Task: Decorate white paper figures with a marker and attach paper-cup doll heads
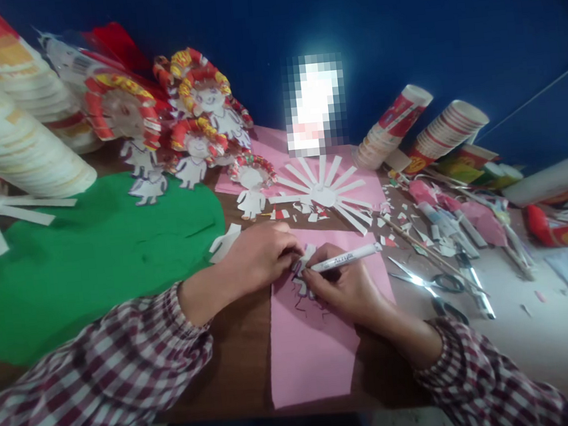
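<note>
My right hand (339,288) grips a white acrylic marker (353,256) in a writing hold, its tip end down at a small white paper cutout (302,286). Purple outlines show on the cutout, which lies on a pink sheet (309,364). With curled fingertips, my left hand (262,252) holds the cutout's upper edge. Both hands hide part of the cutout. Dark marker strokes run over the pink sheet just below it. Another white paper piece (225,243) lies by my left wrist, partly on a green paper shape (92,258).
Paper figures with red and yellow rings (197,141) stand at the back left, near tall stacked paper cups (8,119). A white strip fan (323,194) lies behind my hands. Open scissors (431,284), paper scraps and more cup stacks (449,131) are at the right.
</note>
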`<move>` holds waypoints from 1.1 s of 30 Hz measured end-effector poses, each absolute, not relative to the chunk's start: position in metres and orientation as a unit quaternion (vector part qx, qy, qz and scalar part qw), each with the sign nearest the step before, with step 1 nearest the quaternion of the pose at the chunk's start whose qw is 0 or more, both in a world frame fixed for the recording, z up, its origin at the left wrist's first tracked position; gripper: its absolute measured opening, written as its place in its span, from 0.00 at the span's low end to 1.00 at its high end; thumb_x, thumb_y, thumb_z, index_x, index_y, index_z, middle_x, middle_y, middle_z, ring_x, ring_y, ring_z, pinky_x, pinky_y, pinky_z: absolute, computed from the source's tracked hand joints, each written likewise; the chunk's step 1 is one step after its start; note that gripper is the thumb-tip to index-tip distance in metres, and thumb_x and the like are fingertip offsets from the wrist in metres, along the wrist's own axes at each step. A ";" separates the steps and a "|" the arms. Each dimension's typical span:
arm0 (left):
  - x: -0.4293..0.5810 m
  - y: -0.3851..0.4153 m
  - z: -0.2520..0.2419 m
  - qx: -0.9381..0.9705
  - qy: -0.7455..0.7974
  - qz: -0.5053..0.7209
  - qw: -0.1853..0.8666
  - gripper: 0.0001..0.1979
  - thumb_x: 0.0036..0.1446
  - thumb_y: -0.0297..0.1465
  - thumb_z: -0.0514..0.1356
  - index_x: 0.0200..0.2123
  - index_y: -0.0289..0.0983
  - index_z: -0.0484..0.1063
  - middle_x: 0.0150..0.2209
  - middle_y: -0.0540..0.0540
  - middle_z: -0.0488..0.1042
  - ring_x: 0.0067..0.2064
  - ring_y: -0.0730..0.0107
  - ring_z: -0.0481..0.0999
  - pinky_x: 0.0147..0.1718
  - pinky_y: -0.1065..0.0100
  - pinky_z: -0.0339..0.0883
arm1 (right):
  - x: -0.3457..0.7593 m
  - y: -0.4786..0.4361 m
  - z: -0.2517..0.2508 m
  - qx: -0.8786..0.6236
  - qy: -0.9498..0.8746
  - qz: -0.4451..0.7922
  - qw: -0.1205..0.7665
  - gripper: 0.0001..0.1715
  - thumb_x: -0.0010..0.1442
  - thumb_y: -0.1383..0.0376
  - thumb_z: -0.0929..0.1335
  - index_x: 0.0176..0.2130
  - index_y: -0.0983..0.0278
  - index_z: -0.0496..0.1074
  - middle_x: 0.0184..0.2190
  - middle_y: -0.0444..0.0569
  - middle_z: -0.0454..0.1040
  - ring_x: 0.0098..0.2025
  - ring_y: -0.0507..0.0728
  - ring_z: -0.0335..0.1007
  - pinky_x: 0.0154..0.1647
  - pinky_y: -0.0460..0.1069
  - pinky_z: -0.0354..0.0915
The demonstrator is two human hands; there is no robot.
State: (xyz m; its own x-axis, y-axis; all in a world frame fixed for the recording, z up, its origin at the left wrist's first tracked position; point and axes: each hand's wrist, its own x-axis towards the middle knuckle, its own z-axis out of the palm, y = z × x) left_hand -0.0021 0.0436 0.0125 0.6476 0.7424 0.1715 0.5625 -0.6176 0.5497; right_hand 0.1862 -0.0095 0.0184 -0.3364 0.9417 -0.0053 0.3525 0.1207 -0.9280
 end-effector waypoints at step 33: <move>-0.001 0.044 0.016 0.876 0.384 0.174 0.234 0.07 0.57 0.26 0.60 0.36 0.38 0.78 0.33 0.48 0.73 0.37 0.68 0.72 0.36 0.68 0.62 | 0.188 -0.009 0.016 -0.471 -0.705 0.438 0.299 0.04 0.58 0.65 0.69 0.32 0.63 0.69 0.22 0.44 0.72 0.23 0.51 0.69 0.22 0.44 0.64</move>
